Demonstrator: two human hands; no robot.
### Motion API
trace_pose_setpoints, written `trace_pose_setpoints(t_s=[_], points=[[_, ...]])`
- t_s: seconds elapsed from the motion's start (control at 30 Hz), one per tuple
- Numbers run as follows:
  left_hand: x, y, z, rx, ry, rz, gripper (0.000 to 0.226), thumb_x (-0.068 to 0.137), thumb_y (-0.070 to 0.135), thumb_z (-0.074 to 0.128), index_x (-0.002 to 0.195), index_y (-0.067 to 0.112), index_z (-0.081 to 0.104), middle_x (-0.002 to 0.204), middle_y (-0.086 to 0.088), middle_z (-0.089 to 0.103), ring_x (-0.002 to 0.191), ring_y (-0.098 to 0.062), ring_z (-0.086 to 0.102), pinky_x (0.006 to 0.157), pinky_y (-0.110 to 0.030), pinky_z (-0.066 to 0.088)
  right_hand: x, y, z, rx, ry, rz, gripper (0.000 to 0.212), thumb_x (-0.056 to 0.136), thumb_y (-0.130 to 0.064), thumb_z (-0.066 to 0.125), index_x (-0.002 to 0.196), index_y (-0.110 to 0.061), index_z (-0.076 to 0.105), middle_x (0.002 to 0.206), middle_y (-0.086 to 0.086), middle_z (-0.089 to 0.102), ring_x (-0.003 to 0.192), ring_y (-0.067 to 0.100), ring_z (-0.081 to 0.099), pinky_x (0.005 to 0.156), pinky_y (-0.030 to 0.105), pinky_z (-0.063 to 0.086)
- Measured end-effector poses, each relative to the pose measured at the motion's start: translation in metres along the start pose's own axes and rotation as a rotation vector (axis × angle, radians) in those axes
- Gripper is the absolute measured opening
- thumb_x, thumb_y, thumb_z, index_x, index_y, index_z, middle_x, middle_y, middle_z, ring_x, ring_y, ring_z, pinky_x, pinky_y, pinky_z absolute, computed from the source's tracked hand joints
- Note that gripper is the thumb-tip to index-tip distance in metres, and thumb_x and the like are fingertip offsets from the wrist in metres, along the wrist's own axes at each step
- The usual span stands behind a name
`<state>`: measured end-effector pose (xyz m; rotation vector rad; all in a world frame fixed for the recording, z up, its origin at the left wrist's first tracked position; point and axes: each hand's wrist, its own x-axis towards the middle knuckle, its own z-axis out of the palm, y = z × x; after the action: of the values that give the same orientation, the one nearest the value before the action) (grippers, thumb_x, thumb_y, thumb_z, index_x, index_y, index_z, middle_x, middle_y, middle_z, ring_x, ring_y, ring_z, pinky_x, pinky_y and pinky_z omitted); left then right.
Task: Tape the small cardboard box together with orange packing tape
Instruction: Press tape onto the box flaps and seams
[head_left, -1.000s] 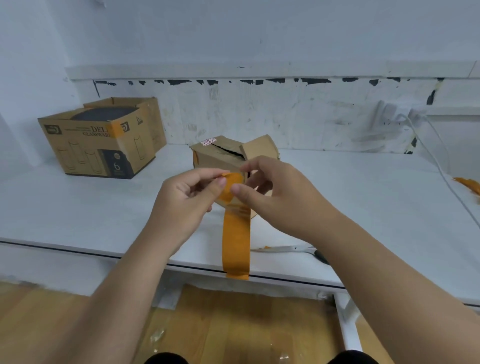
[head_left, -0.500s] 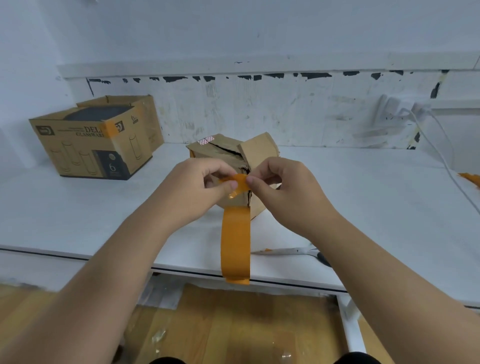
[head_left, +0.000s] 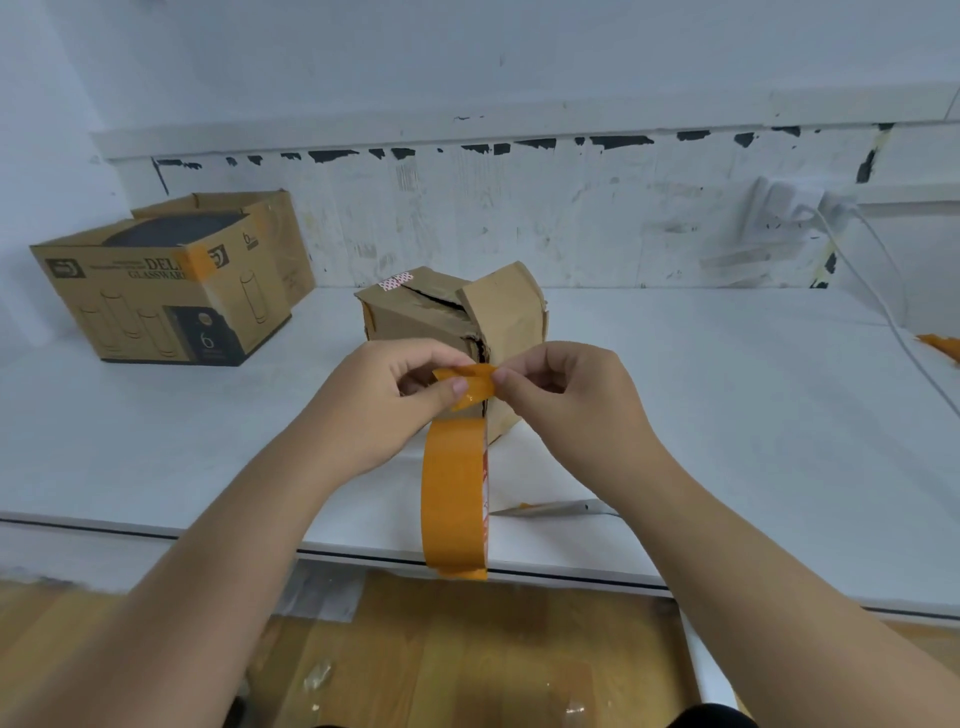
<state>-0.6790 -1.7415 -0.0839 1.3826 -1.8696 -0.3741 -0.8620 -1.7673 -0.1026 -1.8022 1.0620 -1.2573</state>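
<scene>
A small, crumpled cardboard box (head_left: 415, 317) stands on the white table (head_left: 727, 405), its right flap sticking up and its top torn. In front of it hangs a roll of orange packing tape (head_left: 454, 499), seen edge-on. My left hand (head_left: 395, 400) and my right hand (head_left: 566, 395) both pinch the tape's loose, crinkled end (head_left: 470, 384) just before the box's front corner. The left thumb presses on the tape end; the right fingertips grip its right edge.
A larger open glassware carton (head_left: 166, 291) sits at the back left. A craft knife (head_left: 550, 508) lies near the table's front edge, right of the roll. A white cable (head_left: 883, 301) runs down at the right, beside an orange tape scrap (head_left: 940, 344).
Both hands have pulled slightly apart, spreading the crinkled tape end wider. The roll hangs about where it was. The view has tilted down a little.
</scene>
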Motion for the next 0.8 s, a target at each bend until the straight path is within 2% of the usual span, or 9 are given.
trace_pose_setpoints(t_s=[0.13,0.27,0.37,0.5,0.57,0.6,0.7,0.8], points=[[0.001,0.0,-0.004,0.009,-0.038,-0.012,0.032,0.088,0.027,0.065,0.105,0.054,0.061,0.087,0.012,0.071,0.078,-0.009,0.061,0.066,-0.021,0.05,-0.003,0.001,0.0,0.106,-0.055,0.073,0.005,0.082,-0.025,0.073,0.083,-0.021,0.071,0.055,-0.015,0.064,0.049,-0.005,0.053,0.045,0.006,0.038],[0.004,0.002,-0.005,0.001,-0.045,-0.02,0.042,0.087,0.026,0.067,0.12,0.05,0.057,0.088,0.0,0.067,0.077,-0.021,0.059,0.068,-0.024,0.049,0.0,-0.001,0.0,0.065,-0.032,0.088,0.012,0.083,-0.031,0.072,0.087,-0.019,0.071,0.058,-0.011,0.063,0.048,-0.005,0.053,0.044,0.007,0.038],[0.006,0.002,-0.006,0.01,-0.048,-0.021,0.033,0.085,0.026,0.069,0.109,0.046,0.06,0.085,0.006,0.068,0.074,-0.016,0.063,0.064,-0.019,0.051,0.004,-0.001,-0.004,-0.024,-0.032,0.095,0.014,0.085,-0.032,0.069,0.093,-0.021,0.07,0.07,0.0,0.068,0.057,-0.001,0.057,0.049,0.009,0.042],[0.007,-0.001,-0.004,0.045,-0.002,-0.026,0.02,0.083,0.028,0.071,0.089,0.046,0.062,0.081,0.009,0.066,0.073,-0.006,0.06,0.058,-0.007,0.046,0.005,-0.001,-0.007,-0.167,-0.091,0.016,0.015,0.087,-0.033,0.066,0.081,-0.02,0.069,0.067,-0.003,0.064,0.055,0.003,0.053,0.051,0.015,0.043],[0.007,-0.002,-0.002,0.043,0.037,-0.038,0.018,0.083,0.029,0.071,0.092,0.043,0.063,0.079,0.012,0.066,0.073,-0.002,0.06,0.057,-0.008,0.043,0.007,0.0,-0.007,-0.25,-0.068,-0.056,0.014,0.087,-0.033,0.065,0.082,-0.02,0.068,0.081,-0.002,0.063,0.073,0.007,0.056,0.064,0.02,0.046],[0.008,-0.003,-0.001,0.045,0.06,-0.046,0.02,0.082,0.03,0.072,0.098,0.04,0.064,0.079,0.014,0.066,0.074,0.001,0.06,0.059,-0.008,0.041,0.007,0.001,-0.007,-0.277,-0.045,-0.093,0.011,0.087,-0.032,0.066,0.085,-0.021,0.067,0.091,-0.003,0.06,0.083,0.007,0.055,0.07,0.019,0.045],[0.009,-0.006,0.0,0.12,0.111,-0.031,0.047,0.082,0.033,0.071,0.126,0.034,0.054,0.08,0.019,0.065,0.079,0.01,0.056,0.064,-0.011,0.037,0.01,0.005,-0.006,-0.354,-0.024,-0.213,0.006,0.088,-0.026,0.066,0.089,-0.02,0.067,0.116,-0.004,0.055,0.108,0.009,0.049,0.086,0.018,0.036],[0.013,-0.009,-0.001,0.148,0.088,-0.011,0.06,0.083,0.034,0.07,0.137,0.035,0.044,0.083,0.018,0.066,0.077,0.002,0.058,0.068,-0.017,0.04,0.014,0.01,-0.006,-0.409,-0.035,-0.292,0.003,0.089,-0.023,0.064,0.087,-0.022,0.063,0.132,-0.007,0.053,0.122,0.009,0.045,0.091,0.01,0.028]])
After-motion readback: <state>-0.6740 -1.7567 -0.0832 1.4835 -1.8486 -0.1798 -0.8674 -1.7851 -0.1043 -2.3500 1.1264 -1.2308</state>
